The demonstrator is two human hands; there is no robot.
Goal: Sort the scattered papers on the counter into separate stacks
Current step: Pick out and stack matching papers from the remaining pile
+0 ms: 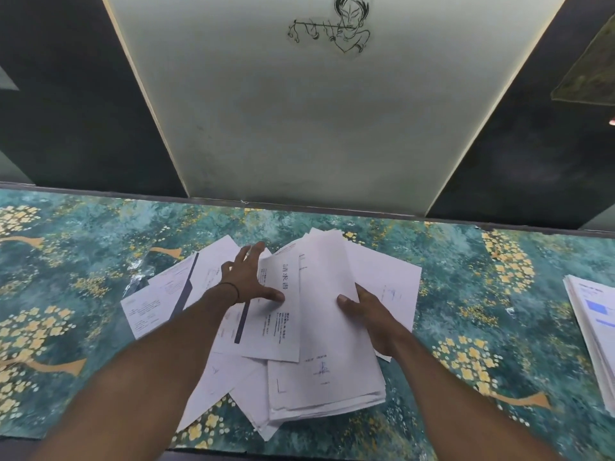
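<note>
- Head view, 6 o'clock half: counter [449,267] in a teal covering with yellow blossom clusters, running from 9 o'clock to 3 o'clock.
- Centre to 6 o'clock: loose papers [226,371] heaped at mixed angles, overlapping one another, some corners close to the near edge of the counter.
- Just toward 7 o'clock of centre: left hand [248,277] laid flat on the heap, fingers straight and spread apart, thumb pressing a printed sheet [283,327] headed with large characters.
- On the left wrist: thin dark wristband [233,289].
- At 9 o'clock of the left hand: dark-striped sheet [186,287], partly under other pages.
- Just toward 5 o'clock of centre: right hand [364,314] gripping a thick stack [326,344] at its 3 o'clock edge, thumb on top, remaining fingers hidden beneath the sheets.
- Thick stack lying over the heap, its 9 o'clock edge overlapping the printed sheet.
- Far at 3 to 4 o'clock: side stack [592,327], well apart from the heap, squared up, cut off by the picture edge, blue printing on its top page.
- From centre to 12 o'clock: pale panel [299,111] rising behind the counter, dark surfaces either side.
- At 12 o'clock on the panel: line drawing [336,24] of a figure with a flute.
</note>
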